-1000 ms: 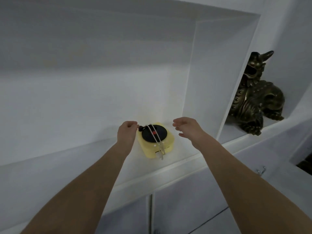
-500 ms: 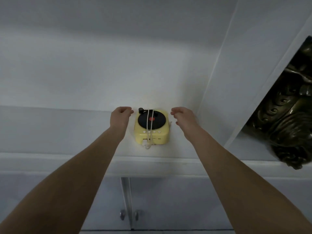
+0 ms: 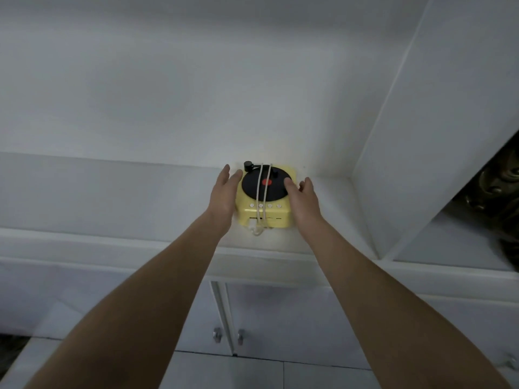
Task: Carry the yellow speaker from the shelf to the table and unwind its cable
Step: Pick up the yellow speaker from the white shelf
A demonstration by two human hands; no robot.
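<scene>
Barely begun: the yellow speaker [image 3: 276,189] sits by the shelf's [image 3: 140,197] back edge (cable [image 3: 260,192] wound on); left hand [image 3: 224,192] and right hand [image 3: 304,203] flank it, fingers straight, gripping nothing.

Shows a pale yellow speaker [image 3: 276,213] topped with a black disc [image 3: 278,189] bearing a red centre dot, plus a row of white buttons [image 3: 265,205]. Carries a cream-white cable [image 3: 259,189] in two stripes across the black. Sits amid a plain white shelf [image 3: 112,197] and white cabinet doors [image 3: 280,318] with silver knobs [image 3: 217,334], near a dark bronze figurine [image 3: 500,189].
</scene>
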